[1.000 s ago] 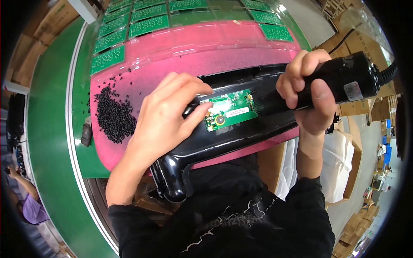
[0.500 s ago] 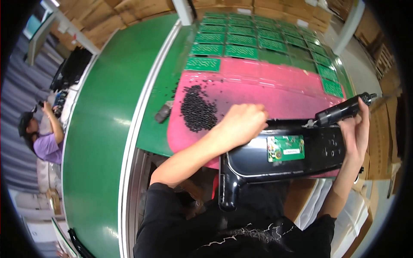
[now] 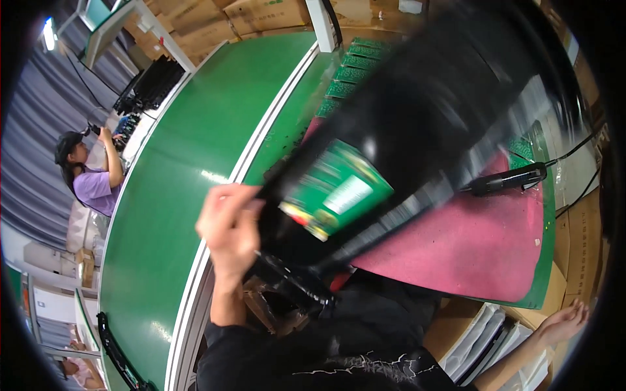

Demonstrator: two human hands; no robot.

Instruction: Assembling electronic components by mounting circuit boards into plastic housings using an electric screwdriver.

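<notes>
Though tilted, housing (image 3: 424,120) (in left hand (image 3: 229,225))

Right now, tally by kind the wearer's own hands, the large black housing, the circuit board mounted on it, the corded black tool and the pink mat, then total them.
Bare hands: 2, left hand on the housing, right hand off it
Black housing: 1
Mounted green circuit board: 1
Corded black tool: 1
Pink mat: 1
Total: 6

The board (image 3: 342,189) is on the housing (image 3: 424,104). Right of the housing, the driver (image 3: 508,180) lies along the mat (image 3: 473,251); left of the mat runs the bench (image 3: 176,208).
</notes>
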